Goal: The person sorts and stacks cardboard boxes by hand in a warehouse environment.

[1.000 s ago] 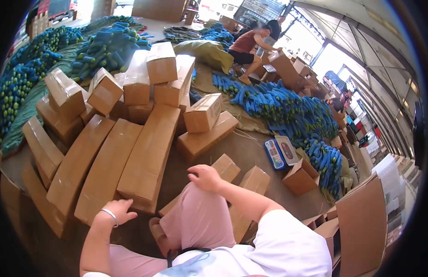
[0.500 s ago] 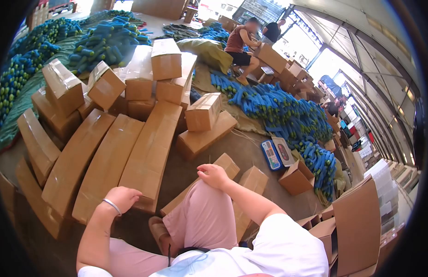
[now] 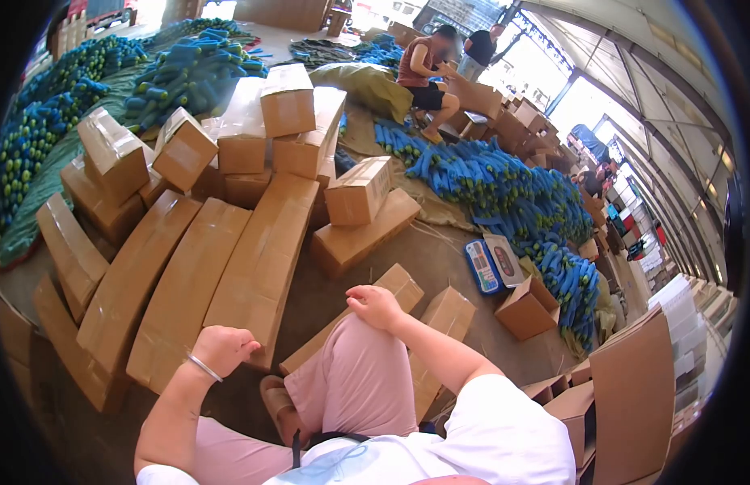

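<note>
My left hand (image 3: pixel 227 348), with a bracelet at the wrist, hangs over the near ends of long taped cartons (image 3: pixel 250 267). Its fingers are curled together and nothing shows in them. On my raised knee (image 3: pixel 363 364) rests my right hand (image 3: pixel 373 307), holding nothing, its fingers loosely bent and partly apart. Beyond and beside the knee lie two more long cartons, one on the left (image 3: pixel 399 283) and one on the right (image 3: pixel 449 315).
Smaller cartons (image 3: pixel 288 101) are stacked beyond the long ones. Blue-wrapped green produce (image 3: pixel 488 182) lies in heaps. A scale (image 3: pixel 483 267) stands by an open box (image 3: pixel 527 309). One person (image 3: pixel 419 69) sits by cartons; another (image 3: pixel 482 48) stands behind. Large cardboard (image 3: pixel 634 396) rises at right.
My left hand has turned slightly, and its fingers have curled in more. My right hand stays on the knee. The seated person's head and arms have shifted, and the standing person is more upright.
</note>
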The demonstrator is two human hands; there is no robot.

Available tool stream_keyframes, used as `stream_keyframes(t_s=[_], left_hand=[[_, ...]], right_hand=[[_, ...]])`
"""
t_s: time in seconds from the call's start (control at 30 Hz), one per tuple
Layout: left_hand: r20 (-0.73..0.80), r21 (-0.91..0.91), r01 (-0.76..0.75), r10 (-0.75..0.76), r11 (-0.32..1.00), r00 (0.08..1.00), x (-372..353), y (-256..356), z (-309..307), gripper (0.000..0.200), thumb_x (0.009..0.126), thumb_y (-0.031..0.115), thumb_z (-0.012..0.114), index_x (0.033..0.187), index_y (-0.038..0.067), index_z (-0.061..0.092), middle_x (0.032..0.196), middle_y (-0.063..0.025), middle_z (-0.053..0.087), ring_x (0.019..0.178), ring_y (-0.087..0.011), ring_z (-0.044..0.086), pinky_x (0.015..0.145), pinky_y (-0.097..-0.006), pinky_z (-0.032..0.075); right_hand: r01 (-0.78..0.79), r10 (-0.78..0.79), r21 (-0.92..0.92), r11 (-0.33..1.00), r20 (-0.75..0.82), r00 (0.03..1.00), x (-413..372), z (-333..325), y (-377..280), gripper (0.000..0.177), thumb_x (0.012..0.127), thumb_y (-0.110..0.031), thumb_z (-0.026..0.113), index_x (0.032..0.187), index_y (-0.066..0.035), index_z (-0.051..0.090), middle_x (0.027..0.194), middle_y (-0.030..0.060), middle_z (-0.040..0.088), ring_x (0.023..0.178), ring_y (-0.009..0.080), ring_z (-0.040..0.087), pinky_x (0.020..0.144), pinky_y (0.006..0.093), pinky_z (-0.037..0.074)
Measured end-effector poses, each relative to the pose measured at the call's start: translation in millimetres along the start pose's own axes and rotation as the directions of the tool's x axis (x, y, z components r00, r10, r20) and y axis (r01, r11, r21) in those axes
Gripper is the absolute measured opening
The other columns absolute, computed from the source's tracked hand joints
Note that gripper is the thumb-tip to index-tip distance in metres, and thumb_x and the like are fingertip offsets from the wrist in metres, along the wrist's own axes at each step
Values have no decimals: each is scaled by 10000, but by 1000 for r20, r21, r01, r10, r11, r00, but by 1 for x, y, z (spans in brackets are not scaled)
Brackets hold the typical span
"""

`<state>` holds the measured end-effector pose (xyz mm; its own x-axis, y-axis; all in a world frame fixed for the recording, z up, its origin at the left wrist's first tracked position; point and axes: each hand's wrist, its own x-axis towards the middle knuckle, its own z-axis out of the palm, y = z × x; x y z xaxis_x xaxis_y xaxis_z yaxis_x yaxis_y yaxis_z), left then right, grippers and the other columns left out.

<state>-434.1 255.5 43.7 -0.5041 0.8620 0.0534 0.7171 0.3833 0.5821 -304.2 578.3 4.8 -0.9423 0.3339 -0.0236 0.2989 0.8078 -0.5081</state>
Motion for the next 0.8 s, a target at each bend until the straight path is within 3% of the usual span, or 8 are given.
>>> stream_keyframes(t_s=[0.1,0.2,0.5,0.8], left_hand=[[-69,60,-76,80,995,994,-3,-11,13,182,825,214,572,731,88,664,670,-48,655,661,-239,630,616,-338,503],[-90,-26,-73,70,997,993,-6,-11,12,140,803,170,571,744,85,665,700,-58,659,662,-245,628,629,-341,504],[-246,-48,-107,92,993,965,-13,-8,-3,63,720,53,581,716,66,642,683,-94,642,656,-263,626,619,-342,502],[-267,-46,-93,78,995,960,-17,-5,-7,83,715,32,561,715,64,638,680,-98,640,665,-268,625,625,-343,500]], right_hand=[[-24,24,-6,1000,0,1000,0,0,-1,330,820,-312,541,1025,-74,639,990,109,653,934,269,607,829,353,472],[-15,15,-11,1000,5,1000,0,-1,-4,330,820,-312,542,1029,-77,640,993,108,654,940,266,607,829,352,473],[-31,31,-28,999,2,1000,0,-1,-8,309,815,-279,561,1034,-78,645,1000,124,653,913,266,625,836,348,474],[-42,42,-44,998,10,999,-2,-1,-7,338,823,-326,540,1032,-80,638,994,110,653,946,269,606,828,353,472]])
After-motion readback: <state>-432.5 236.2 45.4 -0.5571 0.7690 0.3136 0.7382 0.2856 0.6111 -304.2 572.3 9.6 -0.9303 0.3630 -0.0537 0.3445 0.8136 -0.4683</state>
